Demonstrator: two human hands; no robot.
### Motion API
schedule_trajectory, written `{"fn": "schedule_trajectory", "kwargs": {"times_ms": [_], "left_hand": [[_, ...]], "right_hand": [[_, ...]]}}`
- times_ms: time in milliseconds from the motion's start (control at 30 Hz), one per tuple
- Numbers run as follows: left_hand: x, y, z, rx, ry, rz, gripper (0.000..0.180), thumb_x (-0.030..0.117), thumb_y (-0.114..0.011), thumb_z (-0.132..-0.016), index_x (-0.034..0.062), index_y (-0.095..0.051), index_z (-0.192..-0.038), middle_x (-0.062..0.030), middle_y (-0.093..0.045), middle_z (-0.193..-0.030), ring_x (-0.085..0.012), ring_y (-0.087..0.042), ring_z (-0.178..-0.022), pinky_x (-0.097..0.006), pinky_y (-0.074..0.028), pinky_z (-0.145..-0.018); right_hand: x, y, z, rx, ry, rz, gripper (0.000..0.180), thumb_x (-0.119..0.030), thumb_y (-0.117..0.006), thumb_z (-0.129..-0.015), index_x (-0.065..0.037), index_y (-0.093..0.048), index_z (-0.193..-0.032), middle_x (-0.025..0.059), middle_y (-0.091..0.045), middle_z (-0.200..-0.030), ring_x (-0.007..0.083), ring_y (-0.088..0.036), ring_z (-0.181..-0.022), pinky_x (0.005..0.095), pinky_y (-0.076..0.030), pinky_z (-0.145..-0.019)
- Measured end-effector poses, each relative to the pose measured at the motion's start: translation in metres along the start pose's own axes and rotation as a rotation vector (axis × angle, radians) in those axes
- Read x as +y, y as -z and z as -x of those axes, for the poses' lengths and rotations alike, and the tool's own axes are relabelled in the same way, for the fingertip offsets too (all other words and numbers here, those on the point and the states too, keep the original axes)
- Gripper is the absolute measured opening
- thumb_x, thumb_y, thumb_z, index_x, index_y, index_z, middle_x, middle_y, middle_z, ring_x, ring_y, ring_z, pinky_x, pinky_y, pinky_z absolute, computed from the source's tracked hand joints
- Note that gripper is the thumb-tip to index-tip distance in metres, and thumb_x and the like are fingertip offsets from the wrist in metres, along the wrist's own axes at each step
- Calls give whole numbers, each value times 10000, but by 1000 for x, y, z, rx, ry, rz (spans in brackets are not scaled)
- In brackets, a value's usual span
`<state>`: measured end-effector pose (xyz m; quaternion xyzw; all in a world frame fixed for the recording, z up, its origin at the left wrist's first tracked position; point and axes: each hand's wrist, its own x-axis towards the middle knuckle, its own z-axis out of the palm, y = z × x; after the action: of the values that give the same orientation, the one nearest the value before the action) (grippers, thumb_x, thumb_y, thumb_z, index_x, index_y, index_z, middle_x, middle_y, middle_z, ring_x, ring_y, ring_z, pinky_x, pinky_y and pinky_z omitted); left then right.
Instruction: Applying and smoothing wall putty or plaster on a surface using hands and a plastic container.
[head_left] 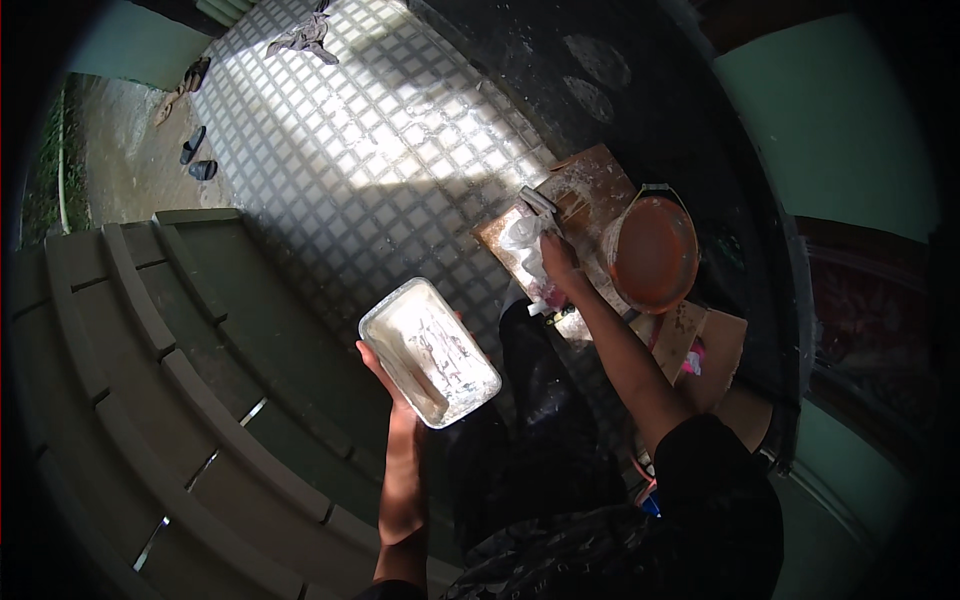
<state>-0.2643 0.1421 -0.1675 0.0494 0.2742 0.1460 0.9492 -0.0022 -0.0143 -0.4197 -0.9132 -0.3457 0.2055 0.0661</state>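
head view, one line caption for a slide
Left hand holds a white paint-smeared tray; right hand reaches beside an orange bucket.

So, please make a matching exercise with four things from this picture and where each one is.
Things:
1. tray
2. bucket
3. sandals
4. rag

Places:
A. on the tiled floor at the top of the picture
B. held up by the left hand
C. on the bare ground at the far left
D. on the board, right of the right hand

Pairs: 1-B, 2-D, 3-C, 4-A
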Motion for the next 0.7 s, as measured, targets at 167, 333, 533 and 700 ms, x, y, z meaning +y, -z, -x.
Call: {"fn": "schedule_trajectory", "kwargs": {"times_ms": [167,333,533,700], "left_hand": [[-2,2,-5,17,27,37,929,791,-439,-696,168,-331,-1377,-191,-459,-1285,-415,-513,-1072,-650,-389,-880],[11,20,9,133,-11,18,922,786,-435,-704,166,-329,-1378,-189,-460,-1285,-410,-513,-1074,-639,-392,-885],[-2,3,-11,-6,12,73,935,800,-408,-706,157,-317,-1379,-189,-466,-1271,-394,-521,-1068,-622,-414,-867],[1,20,-11,16,-1,72,939,808,-391,-706,147,-324,-1369,-189,-472,-1247,-387,-529,-1055,-615,-432,-848]], "right_hand": [[32,-35,-10,-319,358,-228,368,-10,-626,-688,-78,-598,-1049,179,-618,-939,363,-598,-901,406,-488,-785],[-34,-85,-16,-823,53,60,427,-86,-597,-767,-117,-547,-1190,196,-580,-1137,341,-568,-1051,403,-460,-879],[90,-211,-68,-378,-147,-148,489,-227,-587,-829,-103,-460,-1285,169,-476,-1299,299,-466,-1199,370,-372,-991],[67,-240,-55,-408,-91,-187,494,-230,-589,-828,-102,-458,-1286,165,-472,-1304,299,-466,-1198,371,-372,-991]]}}
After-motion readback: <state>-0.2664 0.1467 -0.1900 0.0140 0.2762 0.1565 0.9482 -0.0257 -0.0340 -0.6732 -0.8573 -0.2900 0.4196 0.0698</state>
